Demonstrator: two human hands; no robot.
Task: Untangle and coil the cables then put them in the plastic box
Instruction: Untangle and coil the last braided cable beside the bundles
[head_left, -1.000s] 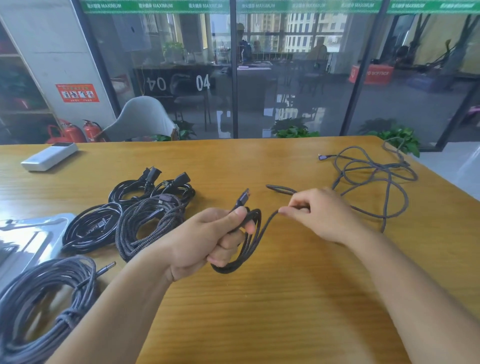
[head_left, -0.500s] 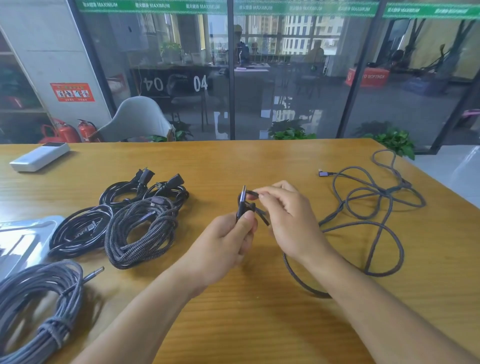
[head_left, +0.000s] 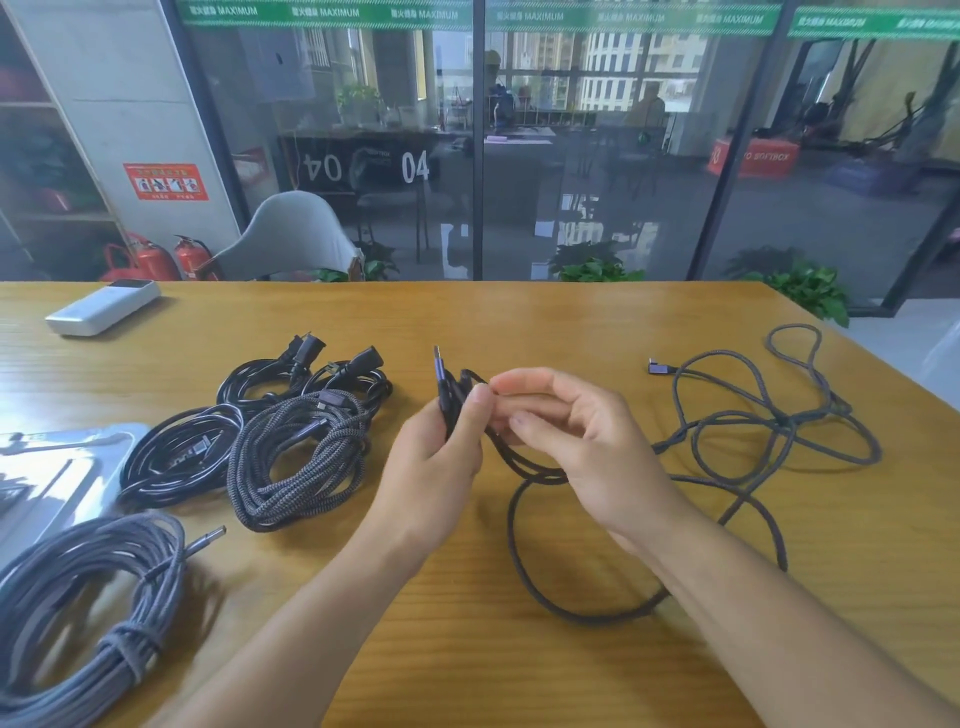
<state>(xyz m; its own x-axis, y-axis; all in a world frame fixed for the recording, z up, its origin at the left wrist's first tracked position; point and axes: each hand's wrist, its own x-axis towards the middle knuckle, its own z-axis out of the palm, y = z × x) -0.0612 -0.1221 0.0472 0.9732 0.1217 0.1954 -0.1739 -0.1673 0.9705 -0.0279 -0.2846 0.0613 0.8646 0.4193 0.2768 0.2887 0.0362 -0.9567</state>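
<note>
Surface: wooden table (head_left: 519, 675), glass partition behind its far edge.
Left hand (head_left: 436, 467): fingers curled, thumb pinching a small coil of the braided cable (head_left: 571, 613), plug end pointing up.
Right hand (head_left: 576, 447): fingers curled around the same cable just beside the coil.
Cable remainder: loose loops toward the table's right edge.
Coiled cables (head_left: 296, 457): bundles near the left edge.
Plastic box (head_left: 67, 467): at the left edge.
Power bank (head_left: 104, 306): far left corner.

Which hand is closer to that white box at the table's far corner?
Left. The left hand lies nearer the white box; the right hand sits farther off, beyond it.
</note>
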